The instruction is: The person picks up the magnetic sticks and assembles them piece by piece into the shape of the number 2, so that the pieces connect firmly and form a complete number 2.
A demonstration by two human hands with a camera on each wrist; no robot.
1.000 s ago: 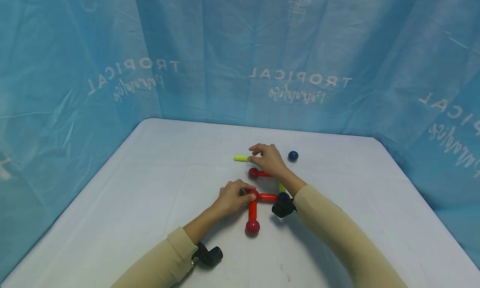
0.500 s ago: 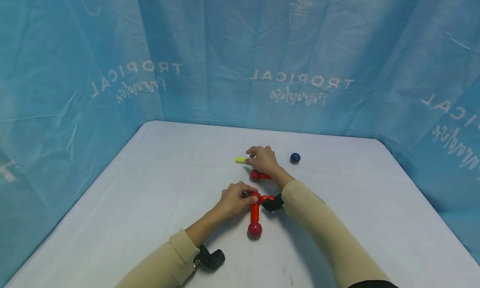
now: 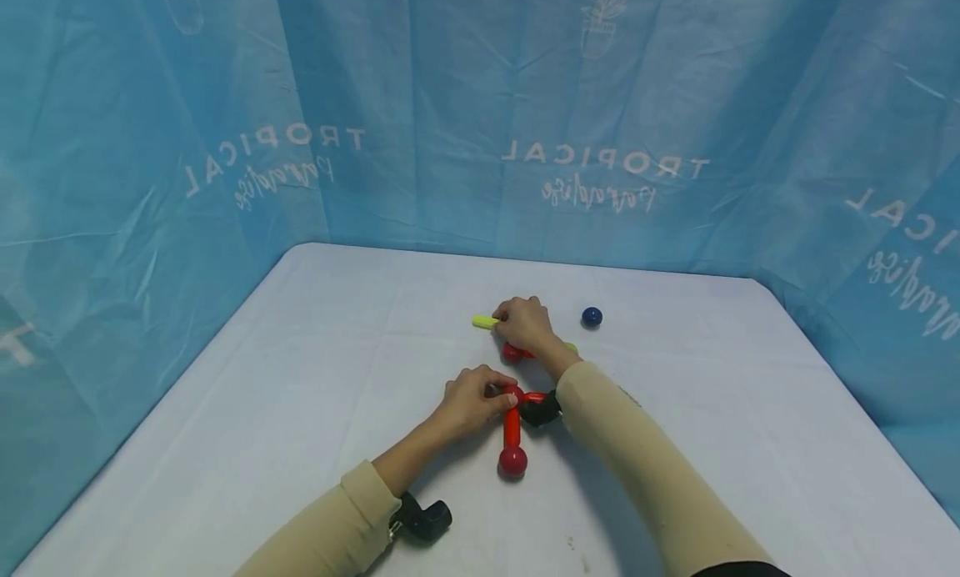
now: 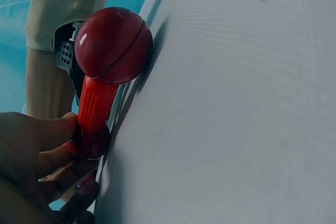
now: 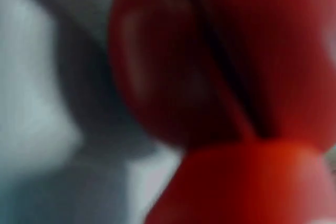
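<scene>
My left hand (image 3: 476, 400) pinches a red ball (image 3: 513, 393) where red rods meet. In the left wrist view the thumb and fingers lie around that ball, below a red rod (image 4: 97, 106) topped by a larger-looking red ball (image 4: 113, 45). The same rod (image 3: 512, 429) points toward me in the head view, ending in the near ball (image 3: 513, 461). Farther back, my right hand (image 3: 525, 325) pinches the right end of a yellow-green rod (image 3: 483, 321). Another red ball (image 3: 512, 353) lies just beneath that hand. Blurred red parts fill the right wrist view, without the hand.
A dark blue ball (image 3: 592, 317) lies alone to the right of the right hand. Another yellow-green piece (image 3: 572, 346) peeks out behind the right wrist, whose forearm covers part of the structure. A white tabletop (image 3: 360, 327) meets a blue curtain (image 3: 450, 127) at the back.
My right hand has shifted slightly left, and its raised fingers have come down onto the yellow-green rod's end. The right forearm now hides more of the structure. My left hand keeps its hold.
</scene>
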